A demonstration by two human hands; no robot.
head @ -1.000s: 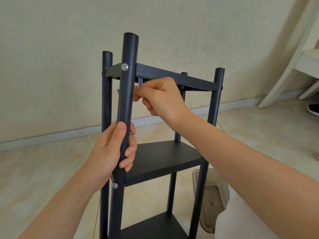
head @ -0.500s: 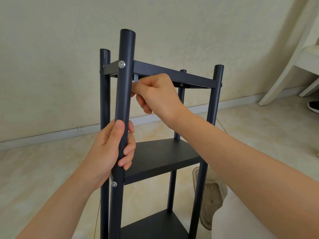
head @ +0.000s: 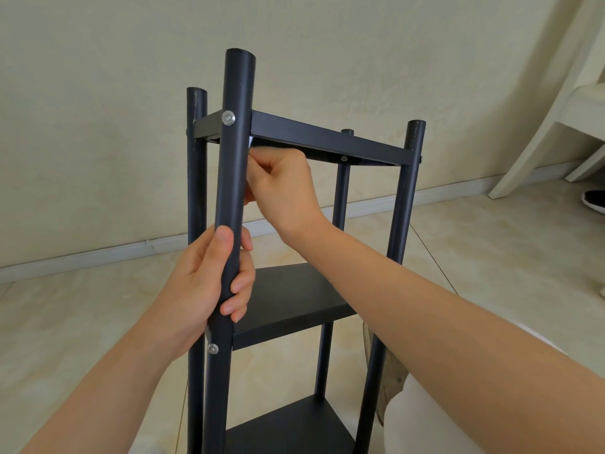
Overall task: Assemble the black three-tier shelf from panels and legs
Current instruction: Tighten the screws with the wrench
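Clearly the biggest risk is the whole shelf (head: 403,208) tipping. It stands upright on the floor (head: 65,322) in the middle of the view, tall and narrow, so a sideways tug at the top could rock it toward 9 o'clock.

The near leg (head: 234,178) is the next worry. It runs from 12 down to 6 o'clock, and if it twists, the joints at the top panel (head: 320,136), the middle panel (head: 294,296) and the bottom panel (head: 288,427) could be strained out of square.

The left hand (head: 199,283), at 8 o'clock, is wrapped fully round that leg, thumb in front and fingers curled behind. Its grip sits low, so it gives little hold against force applied higher up.

The right hand (head: 284,188) is tucked just under the top panel, at 3 o'clock of the leg. Its fingers are curled tight and pinch a small pale piece (head: 250,141), too hidden to name. In such a cramped corner it could slip out and drop.

Smallest is the top screw (head: 228,118), at 11 o'clock. Whether it sits fully home cannot be told, and forcing it crooked could damage the thread.
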